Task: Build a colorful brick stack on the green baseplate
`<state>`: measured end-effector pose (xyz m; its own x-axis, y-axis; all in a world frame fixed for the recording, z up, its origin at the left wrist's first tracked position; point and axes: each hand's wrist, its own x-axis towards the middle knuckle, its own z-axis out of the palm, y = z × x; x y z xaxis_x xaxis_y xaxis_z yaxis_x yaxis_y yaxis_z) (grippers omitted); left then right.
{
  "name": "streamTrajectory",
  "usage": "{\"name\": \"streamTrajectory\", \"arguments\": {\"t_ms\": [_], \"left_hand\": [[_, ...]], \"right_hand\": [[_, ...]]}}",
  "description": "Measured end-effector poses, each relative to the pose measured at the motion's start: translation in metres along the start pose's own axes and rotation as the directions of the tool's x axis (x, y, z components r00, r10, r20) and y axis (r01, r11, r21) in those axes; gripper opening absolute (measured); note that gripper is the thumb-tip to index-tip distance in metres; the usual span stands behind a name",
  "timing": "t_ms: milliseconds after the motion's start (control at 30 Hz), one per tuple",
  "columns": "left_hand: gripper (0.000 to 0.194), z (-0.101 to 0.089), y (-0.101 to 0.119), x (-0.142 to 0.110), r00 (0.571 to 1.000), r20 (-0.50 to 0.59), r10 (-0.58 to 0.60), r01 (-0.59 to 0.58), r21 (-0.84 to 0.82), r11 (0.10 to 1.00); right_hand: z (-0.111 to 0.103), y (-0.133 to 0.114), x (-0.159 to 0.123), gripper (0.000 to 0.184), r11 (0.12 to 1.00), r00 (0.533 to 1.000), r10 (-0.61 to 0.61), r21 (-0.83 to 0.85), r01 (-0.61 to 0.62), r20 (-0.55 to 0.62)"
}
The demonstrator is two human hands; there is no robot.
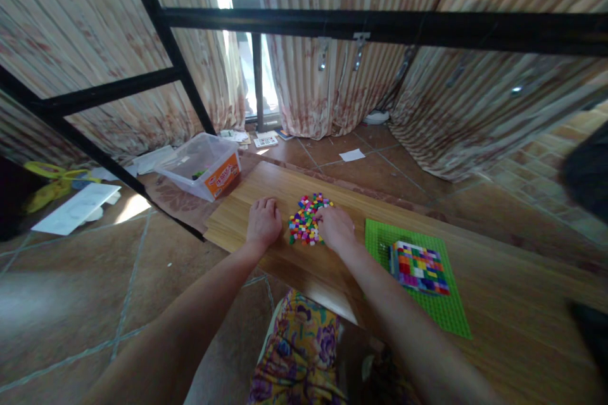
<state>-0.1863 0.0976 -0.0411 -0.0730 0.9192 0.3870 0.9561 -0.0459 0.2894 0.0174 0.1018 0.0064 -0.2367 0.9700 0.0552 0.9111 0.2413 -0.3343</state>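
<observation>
Touching bricks (304,221) strewn at mixed angles, right hand (338,228), left hand (265,223) just beside, fingers' pinch unclear on both

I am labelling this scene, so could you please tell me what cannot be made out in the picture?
Head view: whether the right hand holds a brick; the hand itself hides its grip.
Head view: the palm of the left hand, hidden beneath its back.
Head view: the number of loose bricks, too small and crowded.
Head view: the green contents of the clear bin, too small and blurred.
</observation>
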Motion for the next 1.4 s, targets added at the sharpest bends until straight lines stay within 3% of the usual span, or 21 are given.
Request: {"name": "streamTrajectory", "arguments": {"t_ms": [133,300,400,567,700,767,1033,1267,1400], "left_hand": [[0.025,-0.001,0.000,0.000,1.000,0.001,0.013,-0.013,0.006,1.000],[0.028,-0.002,-0.003,0.001,1.000,-0.007,0.028,-0.028,0.011,1.000],[0.029,0.000,-0.005,0.004,0.999,-0.006,0.048,-0.048,0.011,0.999],[0.031,0.001,-0.007,0.008,0.998,-0.001,0.060,-0.060,0.006,0.998],[0.031,-0.001,-0.007,0.009,0.998,-0.010,0.060,-0.060,-0.004,0.998],[0.031,-0.001,-0.007,0.010,0.998,-0.012,0.059,-0.059,-0.003,0.998],[0.033,-0.002,-0.006,0.010,0.998,-0.005,0.064,-0.063,0.029,0.998],[0.032,-0.004,-0.005,0.010,0.999,-0.009,0.054,-0.054,0.007,0.999],[0.033,-0.003,-0.005,0.009,0.998,-0.013,0.056,-0.056,0.002,0.998]], "right_hand": [[-0.010,0.002,-0.031,0.023,0.981,0.988,-0.021,0.185,0.050,-0.154],[-0.013,0.014,-0.108,0.022,0.868,0.954,0.054,0.486,0.102,-0.296],[-0.015,0.031,-0.150,0.018,0.865,0.923,0.141,0.499,0.062,-0.359],[-0.030,0.080,-0.193,0.016,0.914,0.811,0.274,0.401,-0.053,-0.516],[-0.041,0.112,-0.203,0.018,0.928,0.724,0.313,0.361,-0.095,-0.615],[-0.042,0.121,-0.202,0.019,0.927,0.703,0.326,0.361,-0.104,-0.633],[-0.029,0.135,-0.192,0.021,0.945,0.745,0.274,0.313,-0.093,-0.608],[-0.029,0.140,-0.193,0.021,0.958,0.749,0.247,0.272,-0.093,-0.615],[-0.030,0.140,-0.193,0.019,0.983,0.750,0.157,0.177,-0.054,-0.642]]}}
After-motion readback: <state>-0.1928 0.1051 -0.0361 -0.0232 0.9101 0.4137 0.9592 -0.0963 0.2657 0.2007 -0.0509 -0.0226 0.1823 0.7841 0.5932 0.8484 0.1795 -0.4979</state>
